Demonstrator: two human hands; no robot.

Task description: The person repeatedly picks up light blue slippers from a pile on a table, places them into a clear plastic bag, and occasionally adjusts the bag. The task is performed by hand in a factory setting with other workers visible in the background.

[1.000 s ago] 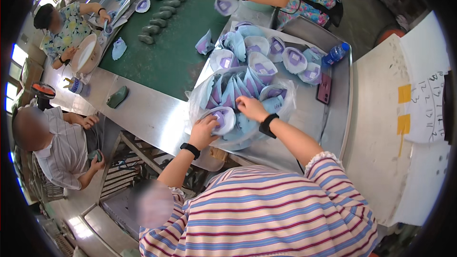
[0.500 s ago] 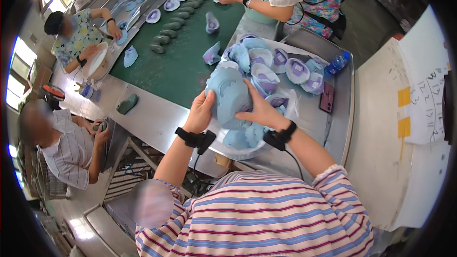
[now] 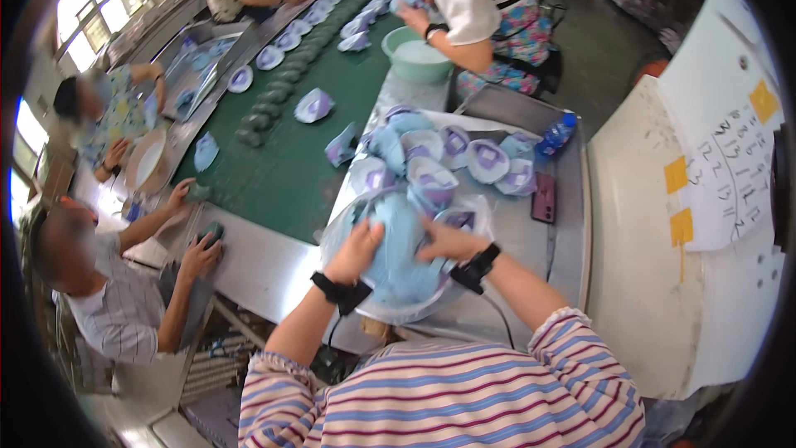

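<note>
- Since half a second ago the light-blue bundle (image 3: 396,253) has sunk lower into the clear plastic bag (image 3: 464,214), and both hands have slid down over its top; the view has also tipped, bringing the belt farther into sight.
- The bundle looks like a stack of soft, moulded cup pieces: light, springy, easily crushed, and likely to slip apart layer from layer. I would judge the sides of the stack the best hold, palms pressing inward, not the thin rims.
- The left hand (image 3: 358,247) lies curled on the bundle's upper left, fingers closed against it; the right hand (image 3: 445,242) lies flat across its upper right, gripping it together with the bag's film. The bundle sits between and just under both hands.
- It rests on the metal desk (image 3: 531,241), close before the person's chest.
- Loose blue-and-purple cups (image 3: 431,174) lie heaped just beyond; a dark phone (image 3: 544,197) is near them.
- The green conveyor belt (image 3: 282,174) runs left, other workers alongside.
</note>
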